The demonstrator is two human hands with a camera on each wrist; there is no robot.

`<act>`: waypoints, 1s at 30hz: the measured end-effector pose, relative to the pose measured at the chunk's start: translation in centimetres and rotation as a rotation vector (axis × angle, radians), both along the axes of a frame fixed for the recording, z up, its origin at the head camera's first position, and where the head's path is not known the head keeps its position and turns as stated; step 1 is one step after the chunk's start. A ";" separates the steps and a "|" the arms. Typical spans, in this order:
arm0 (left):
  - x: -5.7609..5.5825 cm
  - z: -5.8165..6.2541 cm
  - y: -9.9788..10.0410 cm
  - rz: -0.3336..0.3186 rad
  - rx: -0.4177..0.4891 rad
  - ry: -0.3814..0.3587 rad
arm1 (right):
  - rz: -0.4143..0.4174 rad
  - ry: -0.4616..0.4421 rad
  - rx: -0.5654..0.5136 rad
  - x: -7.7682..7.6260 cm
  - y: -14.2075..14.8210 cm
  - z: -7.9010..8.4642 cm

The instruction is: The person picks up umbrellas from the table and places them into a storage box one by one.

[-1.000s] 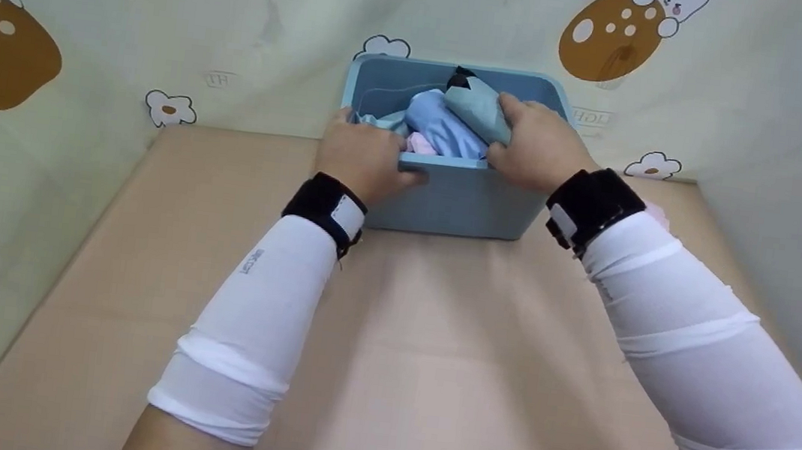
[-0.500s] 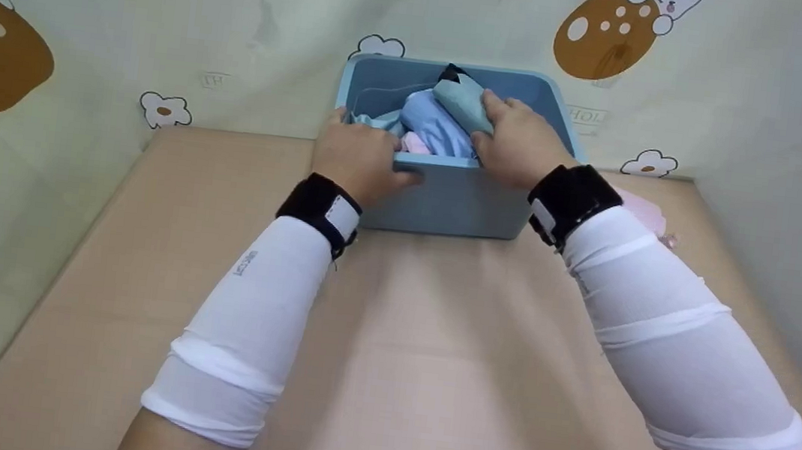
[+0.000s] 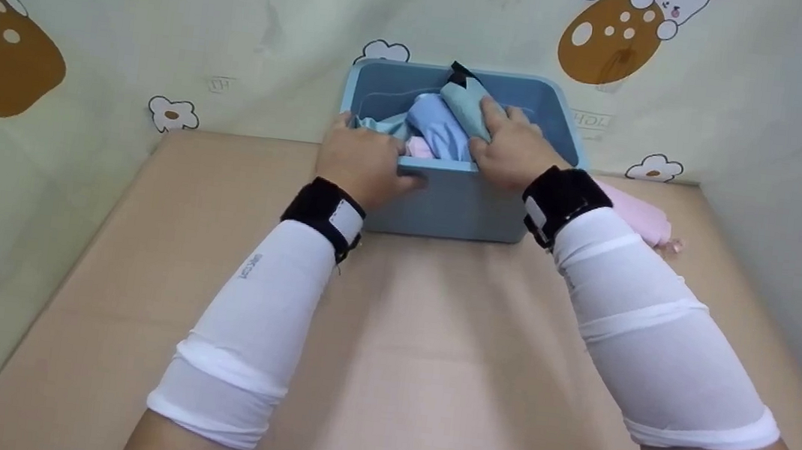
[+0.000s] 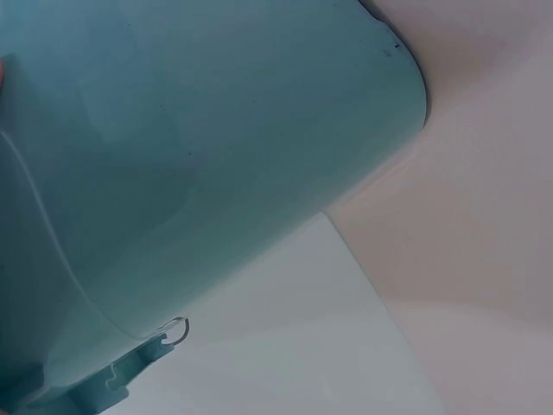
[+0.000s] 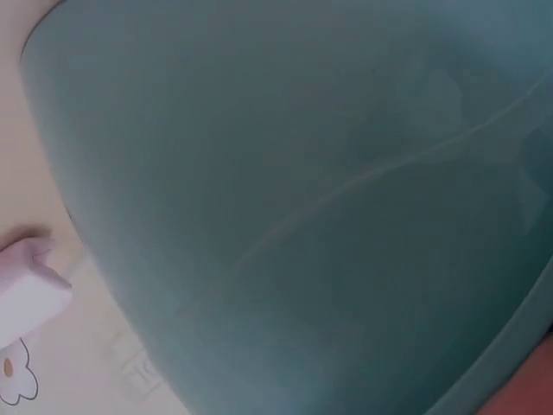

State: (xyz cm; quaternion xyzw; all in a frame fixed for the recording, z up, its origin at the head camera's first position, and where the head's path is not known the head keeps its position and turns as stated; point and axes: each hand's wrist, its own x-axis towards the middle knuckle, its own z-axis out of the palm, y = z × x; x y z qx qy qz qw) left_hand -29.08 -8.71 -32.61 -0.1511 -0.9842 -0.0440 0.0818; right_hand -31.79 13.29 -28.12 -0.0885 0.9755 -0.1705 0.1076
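A blue-grey plastic bin (image 3: 449,204) stands against the patterned backdrop. My left hand (image 3: 362,156) grips its near-left rim, thumb outside along the front wall. Inside lie rolled or bunched cloths: a light blue one (image 3: 441,124), a teal one at the left (image 3: 386,125), a bit of pink (image 3: 419,147) and a teal roll with a black end (image 3: 466,104). My right hand (image 3: 519,148) rests over the near-right rim with its fingers spread on that black-ended roll. Both wrist views show mostly the bin's outer wall (image 4: 216,112); the fingers are nearly out of sight there.
A pink cloth roll (image 3: 640,216) lies on the tan table cover (image 3: 402,346) right of the bin, partly behind my right forearm; the right wrist view shows this pink roll (image 5: 30,290) too. The cartoon-print backdrop (image 3: 280,30) rises close behind the bin.
My right hand has shifted left and its fingers have spread over the black-ended teal roll, which has moved slightly left. More of the pink roll outside shows. My left hand stays on the rim.
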 end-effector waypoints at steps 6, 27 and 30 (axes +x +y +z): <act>0.0 -0.2 -0.2 0.002 0.012 -0.017 | 0.024 -0.053 0.003 0.0 0.4 0.0; -0.2 -0.1 -0.3 -0.010 0.050 -0.014 | 0.015 0.042 -0.144 1.2 3.2 -0.4; -0.1 0.1 -0.3 -0.011 0.055 -0.017 | 0.024 0.056 -0.185 1.4 3.8 -0.2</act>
